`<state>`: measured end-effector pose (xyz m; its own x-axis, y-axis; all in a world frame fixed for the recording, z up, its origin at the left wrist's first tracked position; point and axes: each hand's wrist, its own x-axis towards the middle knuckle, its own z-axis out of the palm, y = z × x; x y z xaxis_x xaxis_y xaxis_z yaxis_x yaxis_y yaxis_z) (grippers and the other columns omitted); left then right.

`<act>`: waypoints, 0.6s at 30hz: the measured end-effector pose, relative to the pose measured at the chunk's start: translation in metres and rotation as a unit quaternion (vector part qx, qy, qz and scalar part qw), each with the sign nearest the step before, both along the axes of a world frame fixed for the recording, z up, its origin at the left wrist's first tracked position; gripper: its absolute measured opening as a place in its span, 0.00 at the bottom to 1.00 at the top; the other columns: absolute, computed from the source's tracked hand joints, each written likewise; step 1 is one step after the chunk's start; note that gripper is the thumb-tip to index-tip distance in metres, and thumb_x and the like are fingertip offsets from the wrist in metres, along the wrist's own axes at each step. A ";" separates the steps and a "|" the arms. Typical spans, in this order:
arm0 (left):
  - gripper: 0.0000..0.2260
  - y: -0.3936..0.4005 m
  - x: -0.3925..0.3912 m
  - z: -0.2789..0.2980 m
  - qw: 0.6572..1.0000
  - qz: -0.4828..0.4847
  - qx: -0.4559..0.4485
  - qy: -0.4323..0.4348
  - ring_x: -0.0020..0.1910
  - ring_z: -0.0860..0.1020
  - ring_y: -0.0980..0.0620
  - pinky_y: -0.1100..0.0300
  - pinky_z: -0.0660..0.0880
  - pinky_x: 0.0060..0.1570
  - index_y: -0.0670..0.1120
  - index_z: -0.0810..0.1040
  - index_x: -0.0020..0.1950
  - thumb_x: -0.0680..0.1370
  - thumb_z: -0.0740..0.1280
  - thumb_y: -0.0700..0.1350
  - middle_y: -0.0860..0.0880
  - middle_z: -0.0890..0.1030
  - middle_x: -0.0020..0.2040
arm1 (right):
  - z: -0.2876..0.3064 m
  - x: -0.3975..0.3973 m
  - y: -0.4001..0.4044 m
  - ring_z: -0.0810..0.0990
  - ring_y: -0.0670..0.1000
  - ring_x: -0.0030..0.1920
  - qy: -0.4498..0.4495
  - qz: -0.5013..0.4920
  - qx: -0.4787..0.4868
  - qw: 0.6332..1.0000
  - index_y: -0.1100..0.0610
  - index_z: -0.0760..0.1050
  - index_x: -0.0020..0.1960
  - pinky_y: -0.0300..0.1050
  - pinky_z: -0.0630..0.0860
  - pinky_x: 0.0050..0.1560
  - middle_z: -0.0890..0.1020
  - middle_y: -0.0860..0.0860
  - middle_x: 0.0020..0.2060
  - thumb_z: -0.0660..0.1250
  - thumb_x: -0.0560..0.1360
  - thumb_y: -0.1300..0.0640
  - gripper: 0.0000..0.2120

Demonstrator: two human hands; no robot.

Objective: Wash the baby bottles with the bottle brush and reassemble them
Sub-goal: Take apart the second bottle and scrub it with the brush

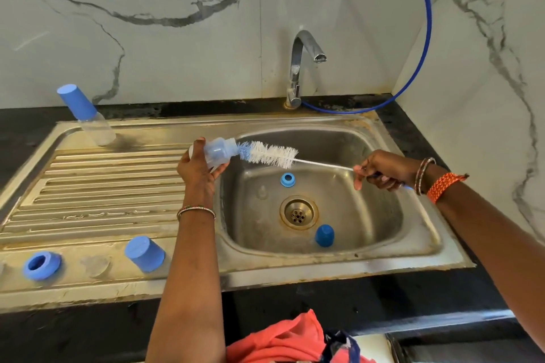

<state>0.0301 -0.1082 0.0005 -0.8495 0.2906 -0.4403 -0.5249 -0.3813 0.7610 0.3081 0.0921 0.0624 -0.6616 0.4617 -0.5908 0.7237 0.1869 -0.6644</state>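
My left hand [198, 171] grips a clear baby bottle [217, 152] lying sideways over the left rim of the sink basin, its mouth pointing right. My right hand [383, 169] pinches the thin handle of the bottle brush [269, 154]; the blue tip of its white bristles is in the bottle's mouth and most of the bristles are outside. In the basin lie a blue collar ring [288, 180] and a blue cap [324, 235]. A capped, assembled bottle [88, 116] stands on the drainboard's far left. A second ring [42, 265] and cap [144, 253] sit on the front ledge.
The steel sink [418, 247] has a drain [298, 213] at its middle and a ribbed drainboard [97, 186] on the left. A chrome tap [298, 68] stands behind the basin, no water running. A blue hose [424, 23] loops up the marble wall. Black counter surrounds the sink.
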 end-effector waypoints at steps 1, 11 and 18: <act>0.18 0.003 0.001 0.002 1.000 0.015 -0.006 -0.014 0.52 0.79 0.39 0.49 0.79 0.35 0.40 0.73 0.60 0.74 0.71 0.43 0.39 0.77 0.57 | 0.003 -0.002 0.001 0.55 0.45 0.21 0.002 0.003 0.016 1.000 0.60 0.80 0.37 0.36 0.52 0.23 0.60 0.50 0.22 0.58 0.80 0.56 0.19; 0.18 0.006 0.010 0.001 0.998 0.030 -0.051 -0.015 0.54 0.78 0.40 0.48 0.80 0.37 0.41 0.74 0.59 0.73 0.71 0.46 0.41 0.77 0.59 | 0.003 0.000 0.006 0.56 0.45 0.20 0.010 0.000 0.027 1.000 0.58 0.82 0.44 0.35 0.53 0.22 0.60 0.48 0.21 0.58 0.80 0.55 0.16; 0.14 0.008 0.013 0.006 0.992 0.089 -0.089 0.002 0.53 0.78 0.43 0.50 0.81 0.38 0.44 0.76 0.54 0.73 0.71 0.49 0.44 0.77 0.55 | -0.002 0.009 0.007 0.57 0.46 0.23 0.075 -0.020 0.089 0.993 0.55 0.84 0.46 0.37 0.55 0.24 0.62 0.49 0.22 0.65 0.77 0.54 0.10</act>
<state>0.0434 -0.1002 0.0068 -0.8827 0.0539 -0.4669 -0.4575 -0.3266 0.8271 0.3167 0.0993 0.0608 -0.7153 0.5773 -0.3939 0.6286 0.2851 -0.7236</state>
